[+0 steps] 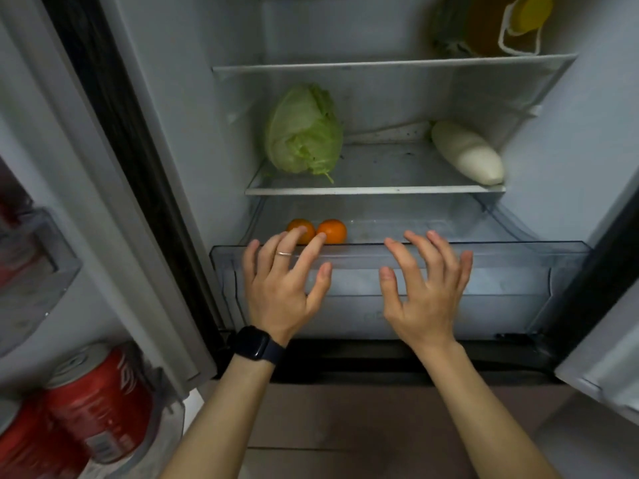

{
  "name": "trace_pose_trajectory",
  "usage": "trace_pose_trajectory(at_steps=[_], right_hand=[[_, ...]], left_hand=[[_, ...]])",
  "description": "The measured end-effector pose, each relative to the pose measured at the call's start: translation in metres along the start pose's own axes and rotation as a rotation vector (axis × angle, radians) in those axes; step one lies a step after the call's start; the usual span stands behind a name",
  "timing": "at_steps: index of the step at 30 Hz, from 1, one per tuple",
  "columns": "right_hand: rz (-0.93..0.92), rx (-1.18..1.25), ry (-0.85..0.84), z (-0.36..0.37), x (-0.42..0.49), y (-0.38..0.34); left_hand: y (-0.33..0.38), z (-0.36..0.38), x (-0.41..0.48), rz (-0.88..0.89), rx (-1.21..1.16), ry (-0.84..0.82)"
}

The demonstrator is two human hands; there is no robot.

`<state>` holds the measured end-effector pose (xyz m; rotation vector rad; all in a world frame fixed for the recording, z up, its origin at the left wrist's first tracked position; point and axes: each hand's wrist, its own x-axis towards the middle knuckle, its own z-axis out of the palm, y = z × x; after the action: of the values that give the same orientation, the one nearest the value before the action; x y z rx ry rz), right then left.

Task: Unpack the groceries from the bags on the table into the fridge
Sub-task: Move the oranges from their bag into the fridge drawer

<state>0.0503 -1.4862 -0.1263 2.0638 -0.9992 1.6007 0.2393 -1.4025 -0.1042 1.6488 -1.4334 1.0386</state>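
Note:
The fridge stands open in front of me. Its clear crisper drawer (518, 271) is pulled out at the bottom, and two oranges (333, 229) lie at its back left. My left hand (283, 288), with a ring and a black watch, hovers over the drawer's front edge with fingers spread, fingertips in front of the oranges. My right hand (428, 292) is spread beside it over the drawer front. Neither hand holds anything. A green cabbage (304, 133) and a white radish (466, 153) lie on the glass shelf (380, 191) above.
Red soda cans (96, 402) stand in the left door bin. A yellow-lidded jug (511, 25) sits on the top shelf at right. The right door (608, 375) edges in at the lower right. The floor shows below the fridge.

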Motion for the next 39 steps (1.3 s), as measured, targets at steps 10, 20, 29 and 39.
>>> trace_pose_trajectory(at_steps=[10,20,29,39], right_hand=[[0.064,-0.033,-0.09,0.024,0.02,0.0],[0.08,-0.021,-0.203,0.014,0.022,-0.003],[0.024,0.191,-0.38,-0.055,0.035,-0.027],[-0.222,0.48,-0.879,-0.143,-0.078,-0.126]], left_hand=[[-0.007,0.025,0.023,-0.09,-0.022,-0.065],[-0.006,0.013,0.024,-0.092,-0.091,-0.187],[-0.005,-0.075,-0.012,-0.157,-0.011,-0.439],[0.036,-0.263,-0.172,-0.424,0.245,-0.509]])
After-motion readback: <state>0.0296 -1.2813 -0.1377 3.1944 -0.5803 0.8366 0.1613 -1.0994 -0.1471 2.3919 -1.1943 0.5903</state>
